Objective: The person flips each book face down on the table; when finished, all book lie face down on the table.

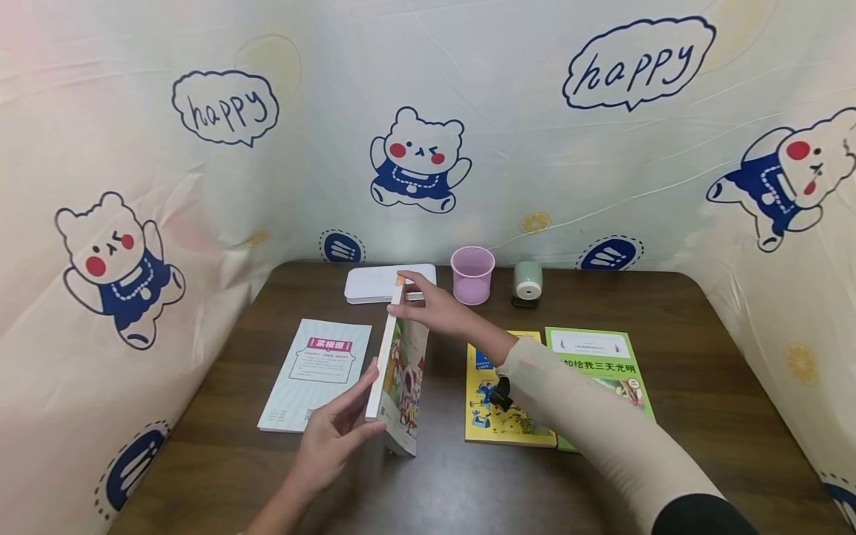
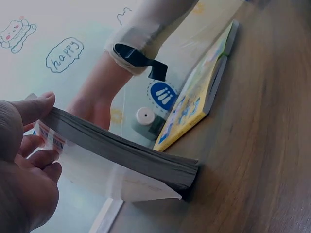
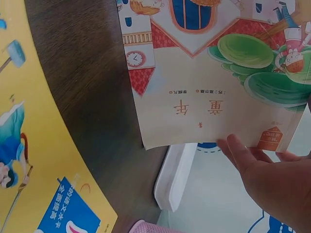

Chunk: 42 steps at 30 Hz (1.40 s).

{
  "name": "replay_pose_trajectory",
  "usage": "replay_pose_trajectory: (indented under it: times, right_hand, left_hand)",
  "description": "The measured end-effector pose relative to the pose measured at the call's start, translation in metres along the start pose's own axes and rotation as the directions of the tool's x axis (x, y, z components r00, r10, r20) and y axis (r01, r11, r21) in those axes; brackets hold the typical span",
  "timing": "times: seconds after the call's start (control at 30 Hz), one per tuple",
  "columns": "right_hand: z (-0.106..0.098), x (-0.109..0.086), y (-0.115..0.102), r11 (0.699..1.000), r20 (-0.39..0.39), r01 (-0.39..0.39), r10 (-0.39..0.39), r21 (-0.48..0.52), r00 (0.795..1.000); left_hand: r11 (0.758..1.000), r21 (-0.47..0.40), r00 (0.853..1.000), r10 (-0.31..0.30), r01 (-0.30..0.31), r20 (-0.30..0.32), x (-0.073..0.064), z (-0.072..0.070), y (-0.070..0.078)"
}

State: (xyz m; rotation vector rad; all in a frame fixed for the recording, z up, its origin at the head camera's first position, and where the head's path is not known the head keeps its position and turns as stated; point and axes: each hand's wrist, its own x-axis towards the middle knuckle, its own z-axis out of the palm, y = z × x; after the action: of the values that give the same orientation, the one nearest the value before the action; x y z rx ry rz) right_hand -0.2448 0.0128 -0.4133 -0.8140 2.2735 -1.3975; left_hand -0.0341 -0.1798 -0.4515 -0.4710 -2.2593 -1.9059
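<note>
A storybook [image 1: 405, 364] with an illustrated cover stands on edge on the table, white spine up. My left hand [image 1: 332, 438] grips its near end; in the left wrist view the thumb lies on one side of the book [image 2: 121, 148] and the fingers on the other. At the far top corner, my right hand [image 1: 438, 306] holds the same book. In the right wrist view the cover [image 3: 194, 111] faces the camera, with that hand [image 3: 274, 187] at its corner. A pale blue book [image 1: 317, 371] lies to the left of the storybook.
To the right lie a yellow book [image 1: 498, 423] and a green book [image 1: 595, 345], partly under my right forearm. Along the back edge are a white flat case [image 1: 368, 284], a pink cup [image 1: 472, 279] and a small green device [image 1: 528, 279]. A printed curtain [image 1: 414, 67] encloses the table.
</note>
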Motion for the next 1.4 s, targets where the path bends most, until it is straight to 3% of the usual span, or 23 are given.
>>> replay_pose_trajectory:
  times: [0.27, 0.63, 0.97, 1.13, 1.23, 1.4]
  right_hand:
    - [0.003, 0.007, -0.003, 0.998, 0.010, 0.026, -0.027, 0.065, 1.000]
    - [0.004, 0.009, 0.000, 0.975, 0.039, 0.025, -0.034, 0.219, 0.999]
    - [-0.005, 0.000, 0.016, 0.956, 0.022, 0.053, -0.062, 0.288, 0.998]
    - [-0.012, -0.010, 0.020, 0.958, 0.015, 0.064, -0.071, 0.279, 0.997]
    - [-0.016, -0.015, 0.026, 0.956, 0.028, 0.059, -0.069, 0.286, 0.997]
    - [-0.023, -0.023, 0.036, 0.931, 0.086, 0.034, -0.070, 0.363, 0.994]
  left_hand:
    - [0.991, -0.016, 0.990, 0.133, -0.133, 0.054, 0.002, -0.011, 0.004]
    - [0.970, 0.151, 0.976, 0.173, -0.192, 0.132, 0.006, -0.018, 0.010]
    - [0.936, 0.314, 0.984, 0.125, -0.159, 0.126, 0.011, -0.002, 0.004]
    - [0.936, 0.319, 0.986, 0.114, -0.147, 0.119, 0.013, 0.011, 0.001]
    - [0.949, 0.286, 0.988, 0.101, -0.131, 0.120, 0.013, 0.016, -0.002]
    - [0.969, 0.231, 0.990, 0.063, -0.092, 0.129, 0.013, 0.024, -0.008]
